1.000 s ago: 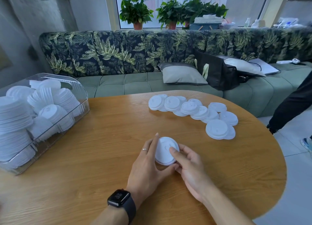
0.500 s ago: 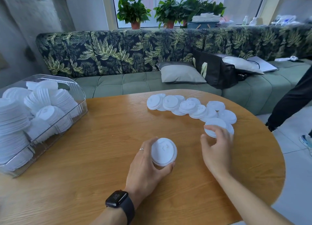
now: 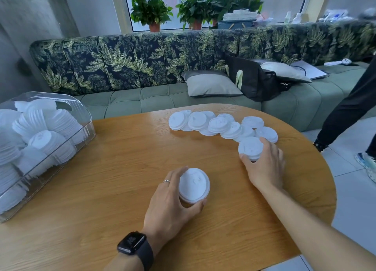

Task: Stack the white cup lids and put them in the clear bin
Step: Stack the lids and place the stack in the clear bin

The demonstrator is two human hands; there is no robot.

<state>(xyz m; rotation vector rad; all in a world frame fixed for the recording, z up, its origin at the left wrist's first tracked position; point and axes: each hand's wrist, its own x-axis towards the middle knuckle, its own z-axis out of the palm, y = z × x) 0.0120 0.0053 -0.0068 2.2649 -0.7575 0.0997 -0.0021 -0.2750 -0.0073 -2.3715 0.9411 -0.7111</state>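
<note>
The clear bin at the left edge of the frame is crammed with stacked white lids, leaning every which way. Lower middle, the left hand has its fingers wrapped round a short lid stack on the bench. Further right, the right hand grips the nearest lid of the loose row spread out above it.

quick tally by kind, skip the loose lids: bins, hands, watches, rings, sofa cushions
clear bin: 1
hands: 2, left hand gripping a lid stack, right hand gripping a lid
watch: 1
ring: 1
cushions: 2, grey cushion and pale cushion
total: 7
</note>
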